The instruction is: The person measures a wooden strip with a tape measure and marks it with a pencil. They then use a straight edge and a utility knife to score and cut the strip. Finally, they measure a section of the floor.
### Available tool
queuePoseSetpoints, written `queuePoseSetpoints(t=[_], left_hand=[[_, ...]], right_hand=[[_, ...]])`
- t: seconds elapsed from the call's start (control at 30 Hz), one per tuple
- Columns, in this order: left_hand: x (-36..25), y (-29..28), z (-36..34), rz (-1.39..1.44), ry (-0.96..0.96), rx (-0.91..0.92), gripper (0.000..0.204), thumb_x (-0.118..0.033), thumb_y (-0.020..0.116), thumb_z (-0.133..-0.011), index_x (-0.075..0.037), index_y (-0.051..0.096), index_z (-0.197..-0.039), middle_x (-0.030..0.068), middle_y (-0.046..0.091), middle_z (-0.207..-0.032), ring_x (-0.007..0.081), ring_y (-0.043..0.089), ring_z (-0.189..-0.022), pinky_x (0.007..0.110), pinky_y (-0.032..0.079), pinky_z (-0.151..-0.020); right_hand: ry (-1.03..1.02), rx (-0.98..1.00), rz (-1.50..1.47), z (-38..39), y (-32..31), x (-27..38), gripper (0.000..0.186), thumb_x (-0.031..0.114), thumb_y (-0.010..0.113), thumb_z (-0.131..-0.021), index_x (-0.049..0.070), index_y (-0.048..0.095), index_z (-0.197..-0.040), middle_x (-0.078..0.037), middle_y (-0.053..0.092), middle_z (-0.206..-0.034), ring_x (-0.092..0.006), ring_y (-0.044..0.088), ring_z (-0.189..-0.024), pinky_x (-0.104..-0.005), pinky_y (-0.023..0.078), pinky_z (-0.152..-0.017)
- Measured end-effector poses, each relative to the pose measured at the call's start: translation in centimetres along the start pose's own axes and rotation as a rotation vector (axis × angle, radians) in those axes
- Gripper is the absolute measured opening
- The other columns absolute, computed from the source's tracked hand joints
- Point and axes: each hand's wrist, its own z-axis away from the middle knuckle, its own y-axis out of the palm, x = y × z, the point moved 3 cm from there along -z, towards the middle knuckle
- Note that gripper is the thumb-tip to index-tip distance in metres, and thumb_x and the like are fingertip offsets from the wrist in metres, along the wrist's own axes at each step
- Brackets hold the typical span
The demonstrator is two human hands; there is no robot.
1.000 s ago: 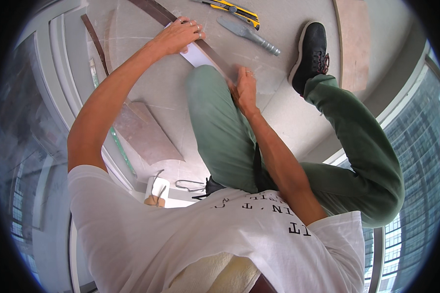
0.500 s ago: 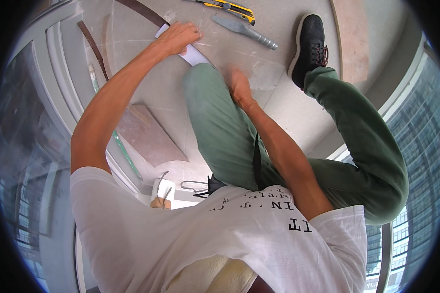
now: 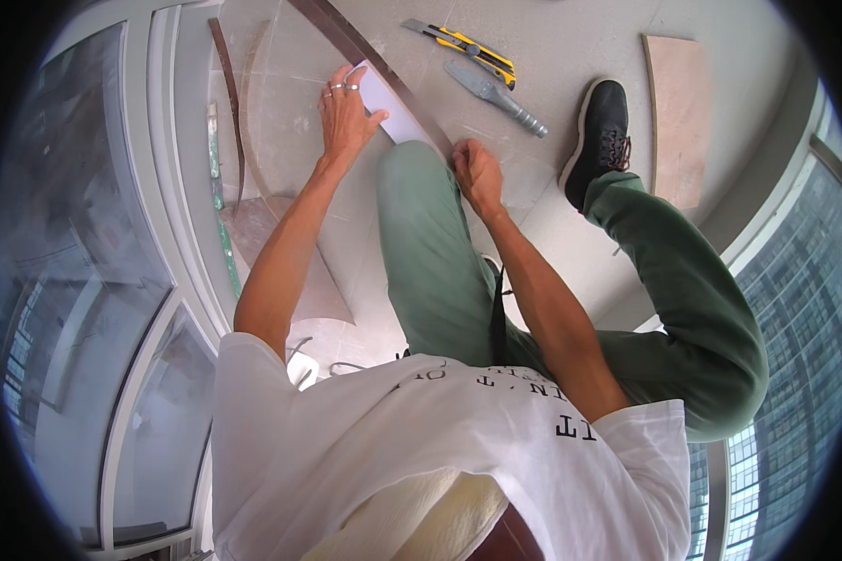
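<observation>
A long, thin brown strip [image 3: 384, 65] runs from the top of the view down toward my bent knee. Along its left side lies a narrow white flat piece [image 3: 389, 110], its near end by the knee. My left hand [image 3: 344, 122] is at the white piece's left edge, thumb and fingers apart, with an index fingertip and the thumb touching it. Two rings show on its fingers. My right hand [image 3: 479, 176] is closed beside the knee, its fingertips pinching the edge of the brown strip; part of the grip is hidden.
A yellow-and-black utility knife [image 3: 472, 54] and a grey tool with a pointed blade [image 3: 496, 98] lie beyond my right hand. My shoe [image 3: 601, 140] stands near a tan board [image 3: 678, 122]. Left are a dark curved strip [image 3: 228, 103], a paint-marked stick [image 3: 217, 178] and glass panels [image 3: 84, 187].
My left hand has shifted from lying across the white piece to its left edge, fingers now spread. My right hand, blurred before, is sharp beside the knee. The whole view has shifted.
</observation>
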Motion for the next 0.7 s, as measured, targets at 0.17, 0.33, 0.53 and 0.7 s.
queuePoseSetpoints(t=[0.17,0.33,0.53,0.7], left_hand=[[-0.7,5.0,0.0,0.507,-0.483,-0.126,0.126,-0.046,0.095,-0.061,0.020,0.024,-0.142,0.0373,0.029,-0.147,0.0421,0.037,-0.138,0.048,0.037,-0.114],[0.9,5.3,0.3,0.462,-0.602,-0.144,0.119,-0.035,0.092,-0.063,0.016,0.022,-0.146,0.0320,0.035,-0.148,0.0391,0.040,-0.138,0.044,0.041,-0.112],[1.8,2.8,1.5,1.017,-0.607,-0.043,0.109,-0.021,0.087,-0.063,0.010,0.026,-0.149,0.0292,0.046,-0.142,0.0334,0.055,-0.127,0.039,0.048,-0.105],[5.8,5.1,5.9,0.690,-0.762,-0.351,0.106,-0.024,0.084,-0.069,0.010,0.026,-0.151,0.0287,0.049,-0.138,0.0343,0.057,-0.123,0.040,0.049,-0.103]], right_hand=[[-0.014,-0.023,0.069,-0.4,0.4,-1.2,0.017,0.021,0.060,-0.092,0.005,0.063,-0.098,-0.020,0.069,-0.091,-0.0417,0.065,-0.090,-0.0484,0.050,-0.079],[-0.110,0.032,0.117,-1.0,1.8,-1.9,0.016,0.020,0.061,-0.091,0.006,0.063,-0.098,-0.018,0.070,-0.088,-0.0388,0.067,-0.085,-0.0469,0.051,-0.076],[-0.187,-0.030,0.019,-1.9,3.8,-5.8,0.014,0.015,0.067,-0.090,0.003,0.062,-0.095,-0.012,0.067,-0.080,-0.0248,0.065,-0.073,-0.0381,0.051,-0.069],[-0.322,0.157,-0.275,-4.9,4.0,-7.8,0.009,0.017,0.065,-0.096,0.009,0.060,-0.096,0.003,0.057,-0.080,-0.0095,0.051,-0.071,-0.0281,0.045,-0.066]])
